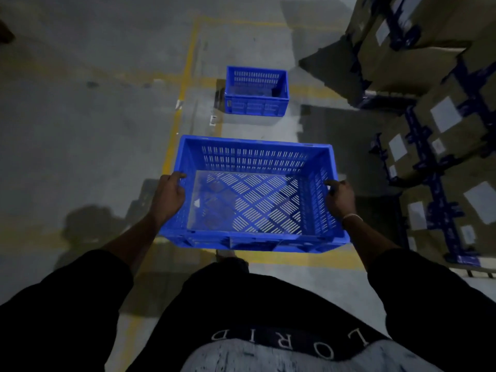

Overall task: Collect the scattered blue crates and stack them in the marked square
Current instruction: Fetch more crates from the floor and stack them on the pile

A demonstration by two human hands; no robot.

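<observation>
I hold an empty blue slotted crate (252,157) in front of my body, above the floor. My left hand (167,194) grips its left rim and my right hand (341,198) grips its right rim. A second blue crate (256,104) stands on the concrete floor further ahead, inside yellow painted lines (182,84) that mark a square. A thin clear sheet lies on the bottom of the held crate.
Stacked cardboard boxes with white labels and blue strapping (440,124) line the right side, close to the path. Grey concrete floor (80,116) spreads to the left. A yellow line (308,257) runs under the held crate.
</observation>
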